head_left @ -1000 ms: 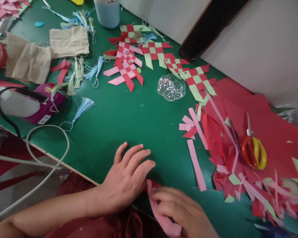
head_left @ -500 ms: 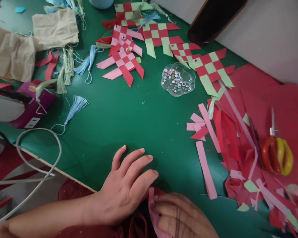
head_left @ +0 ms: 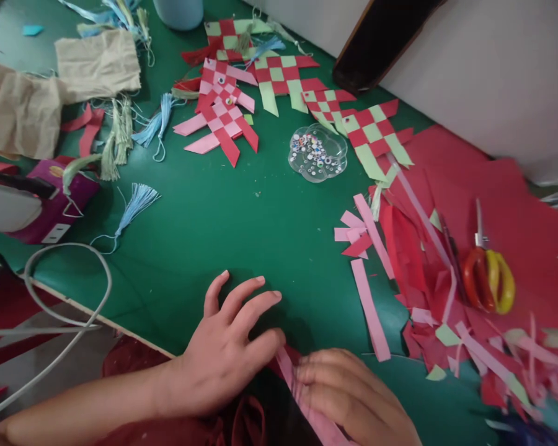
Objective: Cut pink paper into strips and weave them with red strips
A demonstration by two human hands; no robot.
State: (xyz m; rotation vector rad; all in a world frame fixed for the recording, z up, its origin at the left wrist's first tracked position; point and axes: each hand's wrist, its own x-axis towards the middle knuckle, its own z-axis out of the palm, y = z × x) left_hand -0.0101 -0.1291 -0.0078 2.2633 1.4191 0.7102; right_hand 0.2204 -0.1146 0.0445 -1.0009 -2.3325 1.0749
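At the near table edge, a pink paper strip (head_left: 318, 422) slants down between my two hands, a bit of red showing beside its upper end. My left hand (head_left: 227, 354) holds that upper end under a bent index finger; its thumb is hidden and the other fingers are raised and spread. My right hand (head_left: 353, 391) is closed on the strip further down, fingers together and fingertips along its edge. Another pink strip (head_left: 371, 310) lies flat on the table beyond the right hand. Short pink and red pieces (head_left: 353, 234) are stacked behind it.
Woven paper fish (head_left: 225, 124) lie at the back of the green table (head_left: 204, 217). A clear dish of googly eyes (head_left: 317, 155) sits mid-table. Scissors (head_left: 488, 279) and paper scraps (head_left: 474, 353) cover the right. Left are blue tassels (head_left: 137, 204), a purple box (head_left: 58, 204) and a cable (head_left: 109, 279).
My left index finger has bent down onto the strip's upper end. The right hand has shifted slightly, and more of the strip shows. The whole view has swung a little to the right.
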